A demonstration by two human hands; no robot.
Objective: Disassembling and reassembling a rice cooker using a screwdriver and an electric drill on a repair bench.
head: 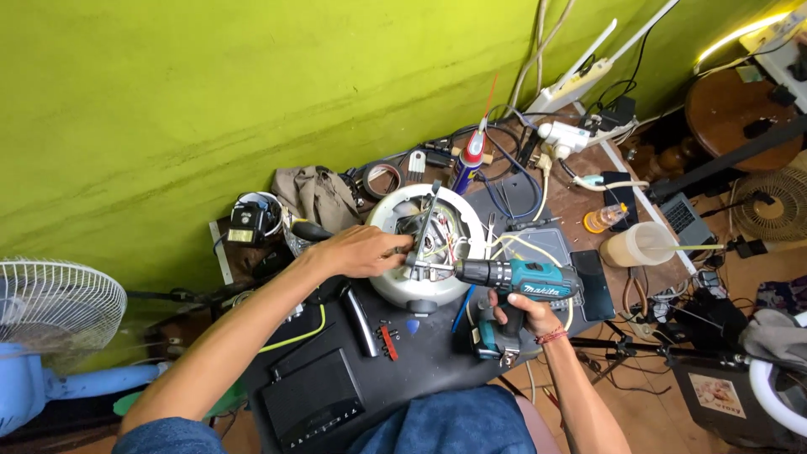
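Note:
A round white appliance (403, 292) lies upside down on the dark table, its base open with wires and metal parts showing. My left hand (363, 250) rests on its left side and grips a metal plate (424, 229) standing on edge inside it. My right hand (527, 315) holds the handle of a teal cordless drill (525, 282). The drill's black chuck points left and touches the inside of the appliance near the plate.
A black router (313, 400) lies near the front edge. Small screws and a red part (387, 338) lie beside the appliance. A spray can (471, 160), cables, a power strip (572, 84), a phone (593, 284), a plastic cup (636, 244) and a white fan (50, 311) surround the spot.

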